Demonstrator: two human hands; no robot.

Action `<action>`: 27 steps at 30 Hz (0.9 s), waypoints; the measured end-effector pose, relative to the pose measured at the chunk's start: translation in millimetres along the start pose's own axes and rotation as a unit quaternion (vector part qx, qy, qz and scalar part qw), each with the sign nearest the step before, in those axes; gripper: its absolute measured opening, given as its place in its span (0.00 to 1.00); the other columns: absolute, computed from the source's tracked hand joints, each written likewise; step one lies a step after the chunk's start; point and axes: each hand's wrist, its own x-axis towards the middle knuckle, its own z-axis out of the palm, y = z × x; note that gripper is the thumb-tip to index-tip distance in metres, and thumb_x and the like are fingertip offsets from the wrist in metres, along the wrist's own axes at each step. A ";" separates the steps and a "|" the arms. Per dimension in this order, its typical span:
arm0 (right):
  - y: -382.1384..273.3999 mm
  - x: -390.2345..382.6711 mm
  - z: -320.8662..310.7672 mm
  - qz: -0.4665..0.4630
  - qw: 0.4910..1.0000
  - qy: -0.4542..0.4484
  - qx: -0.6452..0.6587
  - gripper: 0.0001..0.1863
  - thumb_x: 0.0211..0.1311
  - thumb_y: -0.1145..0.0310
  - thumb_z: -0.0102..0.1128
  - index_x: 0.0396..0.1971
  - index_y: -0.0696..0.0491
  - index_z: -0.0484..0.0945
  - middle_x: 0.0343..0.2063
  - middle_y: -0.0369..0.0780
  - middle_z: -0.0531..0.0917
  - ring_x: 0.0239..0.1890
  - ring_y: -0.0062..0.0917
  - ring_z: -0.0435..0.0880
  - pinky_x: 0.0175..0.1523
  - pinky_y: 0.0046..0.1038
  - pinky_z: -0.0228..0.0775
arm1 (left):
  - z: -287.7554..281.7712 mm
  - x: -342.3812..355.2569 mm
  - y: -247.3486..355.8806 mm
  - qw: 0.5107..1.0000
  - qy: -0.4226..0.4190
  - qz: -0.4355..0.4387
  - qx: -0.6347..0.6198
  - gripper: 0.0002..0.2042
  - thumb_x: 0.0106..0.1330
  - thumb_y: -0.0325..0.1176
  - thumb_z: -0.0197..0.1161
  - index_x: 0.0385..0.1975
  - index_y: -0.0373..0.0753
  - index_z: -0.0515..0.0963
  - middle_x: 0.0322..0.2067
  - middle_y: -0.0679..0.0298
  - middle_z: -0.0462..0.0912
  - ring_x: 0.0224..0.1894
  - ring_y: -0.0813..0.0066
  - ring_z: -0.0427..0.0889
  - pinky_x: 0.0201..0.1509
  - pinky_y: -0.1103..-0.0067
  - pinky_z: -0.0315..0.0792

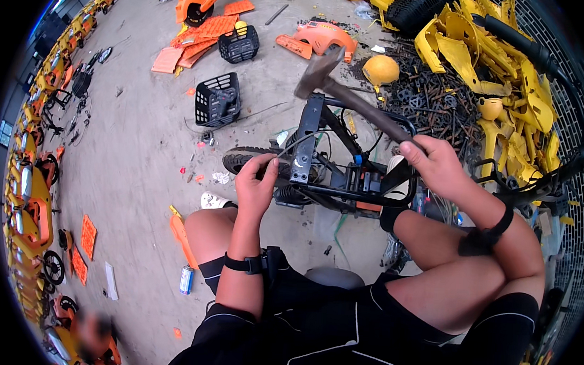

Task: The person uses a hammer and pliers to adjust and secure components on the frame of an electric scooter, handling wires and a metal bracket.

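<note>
My right hand (438, 167) is closed around the wooden handle of a hammer (368, 114). Its heavy, worn metal head is raised above the far end of a flat black metal bracket on a stripped scooter frame (307, 137). My left hand (256, 180) pinches one end of a thin dark rod (297, 144) that reaches over the bracket; I cannot tell whether its far end touches the metal. The frame lies between my legs, with a knobbly black tyre (247, 159) on its left, partly hidden behind my left hand.
Black plastic baskets (218, 100) and orange panels (207, 31) lie on the floor ahead. At the right are a heap of dark metal parts (435, 101) and a pile of yellow plastic covers (522, 75). A spray can (186, 280) stands near my left leg. Scooters line the left side.
</note>
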 end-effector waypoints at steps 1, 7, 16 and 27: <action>2.9 -1.5 -0.6 -0.011 1.000 0.004 0.024 0.28 0.73 0.45 0.58 0.31 0.60 0.79 0.17 0.36 0.73 0.23 0.19 0.69 0.29 0.29 0.66 | 0.9 -2.3 -4.1 1.000 -0.002 -0.005 -0.001 0.08 0.68 0.29 0.69 0.42 0.31 0.84 0.36 0.61 0.86 0.35 0.80 0.82 0.41 0.81 0.76; 1.8 -0.6 8.5 -0.007 0.985 -0.069 -0.156 0.30 0.70 0.39 0.56 0.31 0.56 0.83 0.19 0.46 0.82 0.24 0.42 0.83 0.34 0.40 0.74 | 6.1 -2.8 -6.2 0.999 -0.014 -0.032 -0.034 0.08 0.69 0.29 0.69 0.42 0.31 0.84 0.34 0.63 0.86 0.35 0.81 0.81 0.41 0.82 0.76; -8.1 -5.9 10.9 -0.034 0.998 -0.028 -0.050 0.29 0.67 0.40 0.62 0.27 0.55 0.83 0.18 0.40 0.82 0.20 0.33 0.83 0.29 0.35 0.73 | 7.4 -11.2 -6.2 1.000 0.001 -0.008 -0.006 0.07 0.70 0.30 0.68 0.41 0.32 0.84 0.31 0.66 0.85 0.32 0.84 0.79 0.38 0.84 0.73; -6.0 -4.6 -7.1 0.054 0.994 -0.073 -0.064 0.33 0.65 0.34 0.60 0.29 0.55 0.84 0.20 0.39 0.83 0.22 0.27 0.83 0.31 0.32 0.74 | 12.2 -8.8 -16.1 0.999 0.007 0.026 -0.023 0.08 0.70 0.29 0.68 0.41 0.31 0.83 0.33 0.65 0.85 0.33 0.83 0.79 0.39 0.84 0.74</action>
